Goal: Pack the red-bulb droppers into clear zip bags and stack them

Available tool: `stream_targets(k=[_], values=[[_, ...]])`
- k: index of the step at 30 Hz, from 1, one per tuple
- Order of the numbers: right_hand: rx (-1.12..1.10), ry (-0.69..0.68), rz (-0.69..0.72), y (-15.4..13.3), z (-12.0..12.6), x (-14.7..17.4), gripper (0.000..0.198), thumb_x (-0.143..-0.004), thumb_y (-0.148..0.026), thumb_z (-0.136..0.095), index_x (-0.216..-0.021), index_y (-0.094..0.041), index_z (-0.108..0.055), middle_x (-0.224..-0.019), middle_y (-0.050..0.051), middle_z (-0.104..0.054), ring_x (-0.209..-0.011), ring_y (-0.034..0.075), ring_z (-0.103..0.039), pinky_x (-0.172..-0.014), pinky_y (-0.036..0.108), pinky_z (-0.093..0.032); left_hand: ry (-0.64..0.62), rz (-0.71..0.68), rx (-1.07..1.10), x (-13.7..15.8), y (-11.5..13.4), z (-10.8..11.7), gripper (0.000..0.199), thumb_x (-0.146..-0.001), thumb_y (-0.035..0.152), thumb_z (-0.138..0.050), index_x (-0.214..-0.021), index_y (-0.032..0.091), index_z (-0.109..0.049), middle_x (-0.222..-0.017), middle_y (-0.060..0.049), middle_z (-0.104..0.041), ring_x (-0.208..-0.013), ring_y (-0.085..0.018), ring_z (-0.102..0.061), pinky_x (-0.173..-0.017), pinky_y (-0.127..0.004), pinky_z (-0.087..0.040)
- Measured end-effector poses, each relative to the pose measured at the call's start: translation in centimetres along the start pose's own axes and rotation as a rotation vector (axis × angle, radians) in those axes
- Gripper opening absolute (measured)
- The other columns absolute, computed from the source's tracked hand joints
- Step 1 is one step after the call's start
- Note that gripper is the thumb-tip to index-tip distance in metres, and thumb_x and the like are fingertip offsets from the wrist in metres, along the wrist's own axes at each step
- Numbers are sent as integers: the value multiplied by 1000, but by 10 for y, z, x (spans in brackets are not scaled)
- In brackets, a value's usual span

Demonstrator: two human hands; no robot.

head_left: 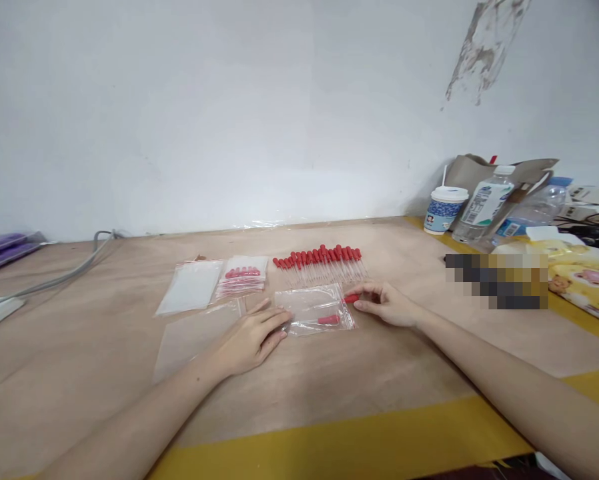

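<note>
A clear zip bag (307, 328) lies on the table with its open end facing right. Inside it rests one dropper with a red rubber bulb (328, 320). My left hand (252, 337) holds the bag by its left end, fingers and thumb at the film. At the mouth, my right hand (384, 303) pinches the red bulb of a second dropper (351, 299), whose clear stem runs into the bag. Just behind, a row of droppers with red bulbs (324, 257) lies side by side. The fingertips of my left hand partly hide the bag's end.
Behind my left hand are a stack of flat bags (192, 287) and a pile of filled bags (242, 277). Another clear bag (194, 337) lies under my left wrist. At right stand a paper cup (444, 212), bottles (487, 203) and a yellow tissue pack (587, 287). A grey cable (69, 275) crosses the left.
</note>
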State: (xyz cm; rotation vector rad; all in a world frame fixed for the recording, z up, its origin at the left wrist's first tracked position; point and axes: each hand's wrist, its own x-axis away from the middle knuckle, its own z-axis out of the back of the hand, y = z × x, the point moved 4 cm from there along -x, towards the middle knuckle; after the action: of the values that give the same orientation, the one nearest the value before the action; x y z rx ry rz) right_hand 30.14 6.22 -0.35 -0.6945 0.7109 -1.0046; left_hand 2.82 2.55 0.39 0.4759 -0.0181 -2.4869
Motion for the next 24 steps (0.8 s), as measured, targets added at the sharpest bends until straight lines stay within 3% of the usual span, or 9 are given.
stream_targets(k=[3,5,11,19,24], values=[[130,-12,172,-10,-5,0,20,-74,-31,-60,-89,-21,-69,-79,4,-59,-81,17,-52,-80,33,-41,-14,8,-23,0,-1,0,36,-94,27,-38,-129,21,-44,-124,-5,-55,-114,-18,-51,-107,-44,-28],[134,-20,216,-14,-13,0,17,-75,-29,-60,-87,-22,-69,-80,4,-59,-83,17,-52,-81,33,-40,-29,5,-31,-1,0,0,36,-94,27,-38,-129,22,-44,-125,-5,-55,-115,-17,-51,-107,-44,-28],[-59,55,126,-15,-27,-3,17,-72,-33,-62,-79,-18,-62,-76,2,-59,-71,14,-54,-67,27,-44,-37,-19,-35,-2,0,2,37,-94,27,-37,-130,22,-44,-126,-5,-54,-115,-17,-51,-108,-46,-25],[20,-88,234,-19,-17,-4,18,-78,-32,-55,-80,-20,-68,-85,4,-66,-82,16,-58,-80,32,-43,-59,-7,-72,0,-2,-2,36,-94,26,-36,-130,23,-45,-127,-4,-53,-117,-18,-49,-105,-43,-33],[153,188,67,1,8,-28,18,-75,-30,-56,-79,-17,-67,-79,4,-67,-75,15,-59,-71,27,-44,-14,-16,-95,1,0,-1,38,-94,26,-37,-131,23,-43,-131,-5,-49,-122,-21,-43,-101,-40,-39]])
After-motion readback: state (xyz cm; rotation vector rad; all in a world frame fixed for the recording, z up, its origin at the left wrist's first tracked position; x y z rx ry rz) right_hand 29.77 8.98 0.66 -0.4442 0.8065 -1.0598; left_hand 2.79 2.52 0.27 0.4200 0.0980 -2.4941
